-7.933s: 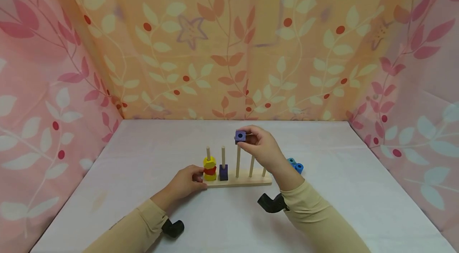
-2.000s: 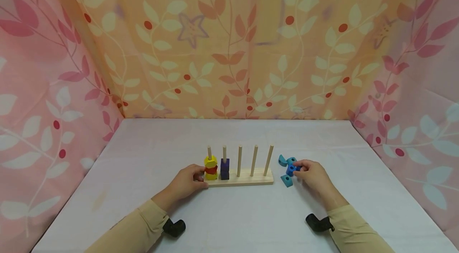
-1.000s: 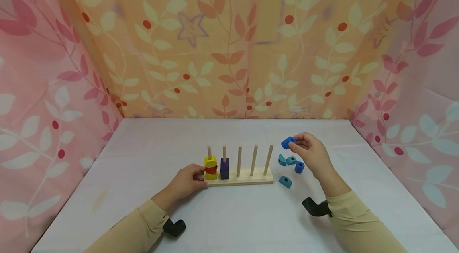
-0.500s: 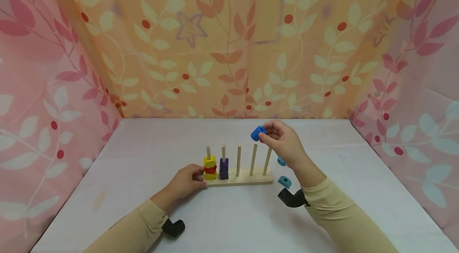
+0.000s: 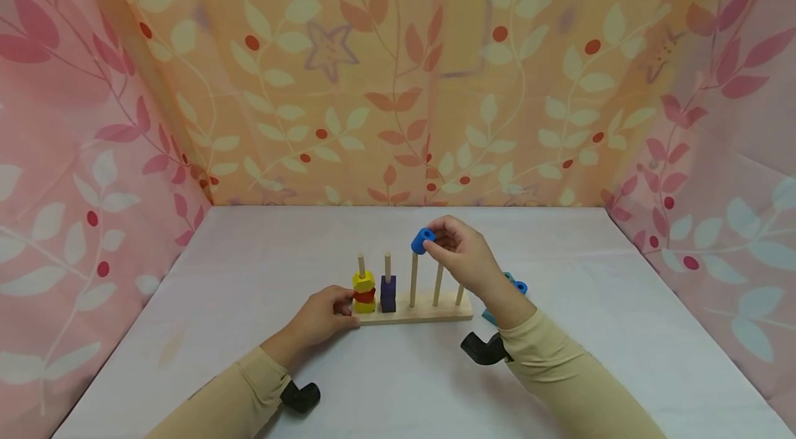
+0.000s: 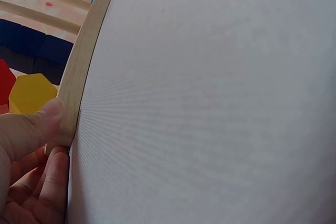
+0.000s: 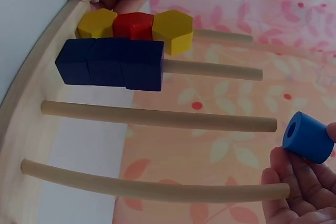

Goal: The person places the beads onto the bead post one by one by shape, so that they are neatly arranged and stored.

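My left hand (image 5: 320, 318) grips the left end of a wooden peg board (image 5: 429, 311), thumb on top in the left wrist view. Between its thumb and fingers, my right hand (image 5: 463, 252) pinches a blue cylinder bead (image 5: 421, 241), tilted, at the tip of the bare third peg (image 5: 413, 280). In the right wrist view the bead's hole (image 7: 291, 129) faces that peg's end, with a small gap between. The first peg bears two yellow beads and a red bead (image 5: 363, 296) between them. Three dark purple cube beads (image 7: 110, 64) are stacked on the second.
Right of the board, partly behind my right forearm, lie another blue bead (image 5: 521, 287) and teal beads (image 5: 488, 316). The fourth peg (image 7: 157, 188) is bare. Patterned cloth (image 5: 398, 79) encloses the white table (image 5: 298, 238) at the back and sides.
Earlier my right hand held a purple cube above the third peg; the purple stack has since grown. It then took a blue bead from the right and carried it left. My left hand stayed put.
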Demonstrator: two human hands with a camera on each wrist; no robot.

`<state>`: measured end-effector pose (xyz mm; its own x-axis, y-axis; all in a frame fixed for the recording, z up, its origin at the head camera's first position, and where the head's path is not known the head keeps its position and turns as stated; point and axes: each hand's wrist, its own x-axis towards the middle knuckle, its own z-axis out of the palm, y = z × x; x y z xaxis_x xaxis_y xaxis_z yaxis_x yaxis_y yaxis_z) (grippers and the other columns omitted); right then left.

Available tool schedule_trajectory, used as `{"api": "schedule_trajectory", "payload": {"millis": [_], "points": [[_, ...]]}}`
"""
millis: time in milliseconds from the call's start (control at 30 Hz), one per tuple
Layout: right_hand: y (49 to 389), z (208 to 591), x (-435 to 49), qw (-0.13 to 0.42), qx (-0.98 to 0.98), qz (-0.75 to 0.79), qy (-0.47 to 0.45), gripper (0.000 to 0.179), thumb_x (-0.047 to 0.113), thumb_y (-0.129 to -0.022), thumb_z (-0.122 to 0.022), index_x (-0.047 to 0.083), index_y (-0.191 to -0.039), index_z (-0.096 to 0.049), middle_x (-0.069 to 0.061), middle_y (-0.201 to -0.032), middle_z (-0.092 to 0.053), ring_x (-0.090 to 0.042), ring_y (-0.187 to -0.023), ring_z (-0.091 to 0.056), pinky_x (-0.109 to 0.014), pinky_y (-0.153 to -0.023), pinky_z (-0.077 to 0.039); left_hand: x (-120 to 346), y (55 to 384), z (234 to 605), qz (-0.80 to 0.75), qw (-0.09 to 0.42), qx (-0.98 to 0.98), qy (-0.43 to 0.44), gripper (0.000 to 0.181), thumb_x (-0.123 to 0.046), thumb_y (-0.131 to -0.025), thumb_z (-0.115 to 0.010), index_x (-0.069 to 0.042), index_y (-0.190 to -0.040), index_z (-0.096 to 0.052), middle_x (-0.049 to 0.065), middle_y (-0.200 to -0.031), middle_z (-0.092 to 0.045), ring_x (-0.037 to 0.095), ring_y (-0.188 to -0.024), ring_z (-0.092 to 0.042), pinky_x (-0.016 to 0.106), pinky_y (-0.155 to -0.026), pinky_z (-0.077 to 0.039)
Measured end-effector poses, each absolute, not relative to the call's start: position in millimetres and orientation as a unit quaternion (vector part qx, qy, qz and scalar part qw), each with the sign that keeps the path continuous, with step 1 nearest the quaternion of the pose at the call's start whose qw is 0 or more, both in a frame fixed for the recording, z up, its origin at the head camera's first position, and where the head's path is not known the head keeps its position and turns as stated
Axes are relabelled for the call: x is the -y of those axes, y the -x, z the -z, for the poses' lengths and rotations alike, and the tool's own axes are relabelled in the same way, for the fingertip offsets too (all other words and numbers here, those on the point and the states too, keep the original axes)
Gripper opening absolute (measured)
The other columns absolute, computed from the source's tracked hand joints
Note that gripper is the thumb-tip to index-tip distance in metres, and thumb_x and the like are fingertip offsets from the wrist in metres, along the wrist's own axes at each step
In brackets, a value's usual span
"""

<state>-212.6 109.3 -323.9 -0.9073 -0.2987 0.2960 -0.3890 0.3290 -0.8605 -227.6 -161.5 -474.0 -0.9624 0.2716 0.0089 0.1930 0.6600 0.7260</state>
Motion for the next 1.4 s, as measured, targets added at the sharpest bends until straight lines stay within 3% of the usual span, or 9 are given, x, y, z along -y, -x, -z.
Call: {"api": "schedule_trajectory", "payload": {"millis": [333, 533, 1000, 1400], "points": [[228, 353, -106, 0.037, 0.831, -0.515, -0.206, 0.023, 0.018, -0.088, -0.062, 0.008, -0.108, -0.056, -0.006, -0.095, -0.060, -0.018, -0.083, -0.058, -0.029, -0.070, -0.047, 161, 225, 473, -0.394, 0.047, -0.910, -0.125, 0.051, -0.019, -0.070, -0.079, -0.004, -0.116, -0.061, -0.004, -0.089, -0.057, 0.009, -0.076, -0.052, 0.026, -0.071, -0.045], [228, 358, -103, 0.032, 0.824, -0.533, -0.189, 0.022, 0.016, -0.083, -0.068, 0.011, -0.103, -0.059, -0.003, -0.092, -0.063, -0.016, -0.082, -0.060, -0.031, -0.072, -0.048, 162, 225, 474, -0.389, 0.046, -0.911, -0.131, 0.051, -0.020, -0.070, -0.079, -0.005, -0.116, -0.061, -0.004, -0.090, -0.056, 0.008, -0.076, -0.052, 0.025, -0.069, -0.044], [227, 374, -98, 0.030, 0.814, -0.562, -0.143, 0.023, 0.014, -0.081, -0.070, 0.011, -0.102, -0.061, -0.004, -0.093, -0.060, -0.018, -0.083, -0.058, -0.030, -0.074, -0.050, 161, 226, 474, -0.389, 0.037, -0.911, -0.132, 0.050, -0.019, -0.069, -0.080, -0.004, -0.113, -0.062, -0.005, -0.087, -0.056, 0.008, -0.075, -0.052, 0.026, -0.069, -0.044], [227, 387, -96, 0.036, 0.800, -0.588, -0.112, 0.038, 0.008, -0.078, -0.072, 0.011, -0.112, -0.055, -0.008, -0.098, -0.058, -0.018, -0.085, -0.059, -0.030, -0.076, -0.051, 161, 226, 474, -0.388, 0.037, -0.912, -0.131, 0.051, -0.018, -0.069, -0.080, -0.004, -0.114, -0.061, -0.005, -0.087, -0.056, 0.008, -0.076, -0.052, 0.024, -0.069, -0.045]]}}
